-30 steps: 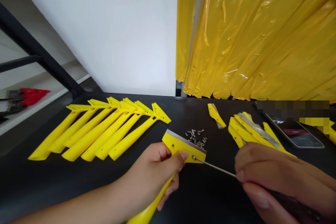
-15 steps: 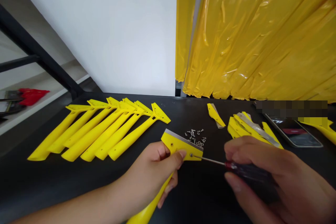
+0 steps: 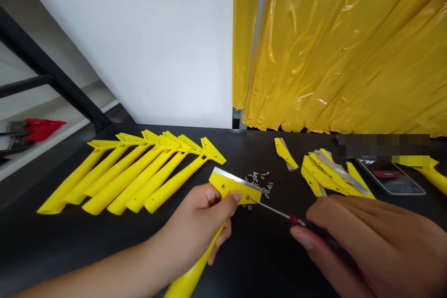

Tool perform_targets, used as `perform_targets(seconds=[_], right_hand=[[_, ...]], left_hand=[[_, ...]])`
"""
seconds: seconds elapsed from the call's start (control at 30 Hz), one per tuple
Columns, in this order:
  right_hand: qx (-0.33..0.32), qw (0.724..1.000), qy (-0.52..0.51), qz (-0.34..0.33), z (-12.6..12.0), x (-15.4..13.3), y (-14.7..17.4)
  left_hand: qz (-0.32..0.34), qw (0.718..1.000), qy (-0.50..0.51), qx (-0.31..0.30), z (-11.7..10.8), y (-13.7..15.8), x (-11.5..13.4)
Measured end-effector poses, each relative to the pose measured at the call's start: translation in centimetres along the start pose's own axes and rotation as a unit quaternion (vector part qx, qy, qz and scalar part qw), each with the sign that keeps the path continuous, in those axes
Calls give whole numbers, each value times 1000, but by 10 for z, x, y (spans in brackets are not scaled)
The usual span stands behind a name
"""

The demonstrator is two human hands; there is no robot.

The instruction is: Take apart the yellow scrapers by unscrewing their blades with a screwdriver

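My left hand (image 3: 209,216) is closed around the neck of a yellow scraper (image 3: 230,187), thumb pressed on its head. A bright metal blade (image 3: 237,178) runs along the head's far edge. My right hand (image 3: 377,242) grips a screwdriver (image 3: 275,210) with a dark red handle. Its tip meets a screw (image 3: 247,197) in the right-hand hole of the head. The left-hand hole shows no screw. Just beyond the blade lie loose small screws and nuts (image 3: 256,178) on the black table.
Several yellow scraper handles (image 3: 174,181) lie in a row at left. On the right are a yellow plate with a blade (image 3: 286,153), a pile of such plates (image 3: 335,172) and a phone (image 3: 394,177). Yellow plastic sheeting (image 3: 335,56) hangs behind.
The scraper head has shifted slightly left and up, with the screwdriver following. My right hand has moved left and closed more tightly around the handle. A couple of nuts now show below the head.
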State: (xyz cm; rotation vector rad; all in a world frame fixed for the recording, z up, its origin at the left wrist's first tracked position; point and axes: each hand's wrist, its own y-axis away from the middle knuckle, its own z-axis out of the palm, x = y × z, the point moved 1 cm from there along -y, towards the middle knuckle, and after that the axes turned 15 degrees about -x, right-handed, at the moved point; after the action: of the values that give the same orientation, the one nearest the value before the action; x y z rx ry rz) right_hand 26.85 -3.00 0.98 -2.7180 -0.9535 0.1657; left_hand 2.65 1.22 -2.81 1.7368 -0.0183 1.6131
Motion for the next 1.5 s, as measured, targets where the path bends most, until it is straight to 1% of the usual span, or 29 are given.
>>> perform_targets(seconds=[0.1,0.2,0.23,0.3,0.43,0.6,0.7,0.83,0.97,1.1,1.23,1.33,1.5], right_hand=[[-8,1000,12,21,-2,1,0],[-33,999,22,36,-3,3,-2],[-28,999,24,39,-3,4,-3],[-25,998,23,50,-1,6,-2],[-39,995,19,86,6,12,1],[-10,998,24,50,6,9,-1],[-14,1000,15,23,4,8,-2],[-14,999,23,26,4,7,-2],[-7,1000,13,-1,5,6,-5],[-18,1000,0,-3,5,6,-8],[-5,1000,1,2,2,5,-9],[-19,1000,7,-2,2,4,-7],[-1,1000,12,0,3,5,-5]], left_hand=[[0,1000,1,8,0,-1,0],[2,1000,-3,8,0,0,1],[3,1000,-4,8,0,0,2],[7,1000,0,11,0,1,2],[14,1000,3,15,1,0,3],[11,1000,6,16,0,-1,2],[14,1000,2,15,-1,-1,2],[12,1000,5,17,-1,-1,2],[9,1000,4,16,-1,-2,0],[7,1000,2,11,-1,-2,0],[9,1000,-1,20,0,-1,2],[7,1000,1,16,1,-1,3],[6,1000,-3,11,1,-2,2]])
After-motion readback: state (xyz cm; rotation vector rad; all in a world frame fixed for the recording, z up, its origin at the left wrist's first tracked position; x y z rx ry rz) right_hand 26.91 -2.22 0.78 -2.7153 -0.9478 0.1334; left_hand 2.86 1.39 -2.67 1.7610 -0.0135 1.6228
